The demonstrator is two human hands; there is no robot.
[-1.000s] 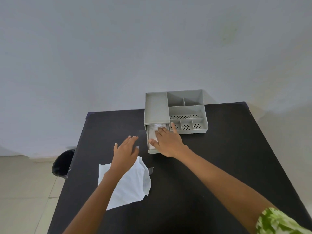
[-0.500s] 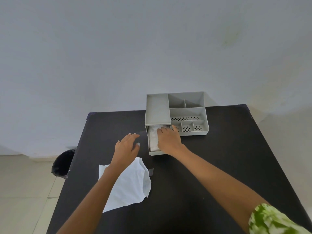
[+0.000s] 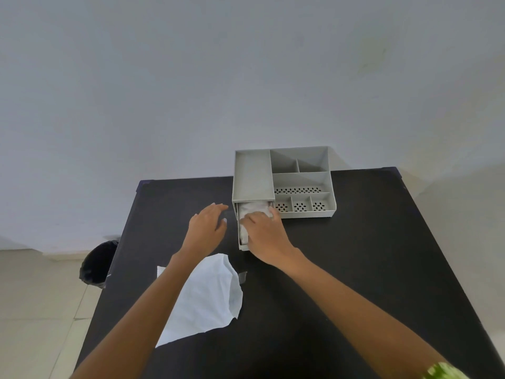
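A grey plastic organiser [image 3: 300,179] with several compartments stands at the far edge of the black table [image 3: 355,269]. Its drawer [image 3: 241,246] is pulled out toward me at the lower left. A crumpled white cloth [image 3: 252,210] lies inside the drawer. My right hand [image 3: 266,237] rests over the drawer, fingers pressing down on the cloth. My left hand [image 3: 206,228] hovers just left of the drawer, fingers relaxed and holding nothing. A flat white cloth [image 3: 207,296] lies on the table under my left forearm.
A black waste bin [image 3: 98,262] stands on the tiled floor left of the table. A pale wall rises behind the table. A small grey scrap [image 3: 242,276] lies beside the flat cloth.
My right hand has shifted slightly further onto the cloth in the drawer. My left hand has moved up and closer to the drawer's left side.
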